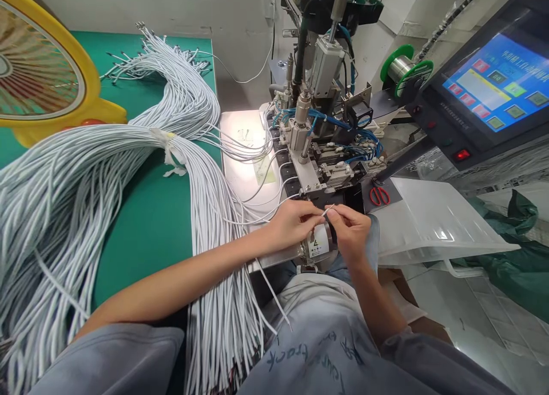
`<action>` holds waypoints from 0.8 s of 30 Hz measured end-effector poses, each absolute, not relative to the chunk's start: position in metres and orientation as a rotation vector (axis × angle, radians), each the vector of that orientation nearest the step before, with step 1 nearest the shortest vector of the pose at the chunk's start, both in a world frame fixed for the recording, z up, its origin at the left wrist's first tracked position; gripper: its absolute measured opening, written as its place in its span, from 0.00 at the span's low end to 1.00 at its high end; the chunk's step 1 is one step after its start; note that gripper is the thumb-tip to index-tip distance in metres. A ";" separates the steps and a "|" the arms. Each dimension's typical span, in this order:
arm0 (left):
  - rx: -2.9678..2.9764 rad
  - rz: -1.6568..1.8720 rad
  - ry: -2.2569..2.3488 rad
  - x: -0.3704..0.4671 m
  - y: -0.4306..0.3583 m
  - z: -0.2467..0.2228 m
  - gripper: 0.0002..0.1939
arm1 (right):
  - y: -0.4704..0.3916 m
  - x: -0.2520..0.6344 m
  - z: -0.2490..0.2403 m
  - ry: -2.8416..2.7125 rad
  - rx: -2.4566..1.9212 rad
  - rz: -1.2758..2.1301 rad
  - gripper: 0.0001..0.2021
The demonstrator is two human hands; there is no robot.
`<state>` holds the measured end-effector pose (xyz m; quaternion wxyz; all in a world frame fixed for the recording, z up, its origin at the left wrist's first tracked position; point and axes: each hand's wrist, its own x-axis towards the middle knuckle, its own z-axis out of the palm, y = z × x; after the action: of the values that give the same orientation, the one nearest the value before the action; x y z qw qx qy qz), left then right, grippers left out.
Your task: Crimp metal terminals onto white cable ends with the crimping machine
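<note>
My left hand pinches a thin white cable close to its stripped end, in front of the machine. From the other side, the fingertips of my right hand are closed on the tip of that same cable. Just behind both hands stands the machine, with metal cylinders and blue air tubes. Several white cables run from its near side toward a large bundle of white cables, tied with a pale strip and hanging over the table edge at my left arm.
A yellow fan stands on the green table at left. Behind the tied bundle lies more cable. To the right are a lit touchscreen, a solder wire spool, red-handled scissors and a translucent plastic bin.
</note>
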<state>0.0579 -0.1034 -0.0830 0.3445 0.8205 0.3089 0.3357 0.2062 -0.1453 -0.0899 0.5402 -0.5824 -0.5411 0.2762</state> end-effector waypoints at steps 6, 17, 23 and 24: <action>2.693 0.850 0.861 0.050 -0.098 -0.084 0.15 | -0.138 0.225 -0.075 -1.693 -1.362 0.535 0.12; 2.388 0.843 0.889 0.057 -0.106 -0.088 0.14 | -0.137 0.215 -0.096 -1.360 -1.412 0.733 0.13; 2.593 0.412 0.983 0.056 -0.098 -0.087 0.14 | -0.129 0.225 -0.119 -1.288 -1.436 0.906 0.12; 2.639 0.312 1.011 0.056 -0.096 -0.087 0.14 | -0.126 0.228 -0.124 -1.293 -1.436 0.961 0.12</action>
<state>0.0565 -0.0965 -0.0868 0.1486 0.9179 0.3516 0.1085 0.2282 -0.1261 -0.1240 0.4724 -0.5866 -0.5281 0.3924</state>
